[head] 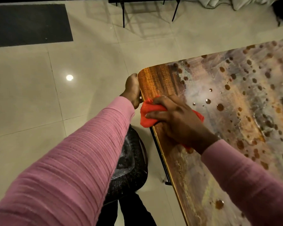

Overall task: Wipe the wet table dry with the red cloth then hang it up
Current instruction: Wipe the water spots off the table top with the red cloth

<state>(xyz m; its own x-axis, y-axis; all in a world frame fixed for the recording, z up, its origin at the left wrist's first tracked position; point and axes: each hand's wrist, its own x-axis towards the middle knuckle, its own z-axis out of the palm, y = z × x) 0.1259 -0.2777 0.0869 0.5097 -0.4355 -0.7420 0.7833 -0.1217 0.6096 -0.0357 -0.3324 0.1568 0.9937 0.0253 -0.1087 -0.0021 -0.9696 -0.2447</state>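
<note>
Right hand [175, 118] pressing down on red cloth [147, 115], fingers curling over bunched fabric, thumb pinning it. Cloth lying under hand at table [157, 79] edge, part hanging over rim. Left hand [132, 90], just beyond cloth, gripping table edge near rounded corner. Water beads [220, 107] sitting past right hand's knuckles. Dark mat [28, 23] lying far beyond left hand.

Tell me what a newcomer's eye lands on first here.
The red cloth, bunched under the right hand at the left edge of the table, stands out brightest. Right of it, water drops and wet smears cover the tabletop. The left hand holds the edge near the rounded corner.
</note>
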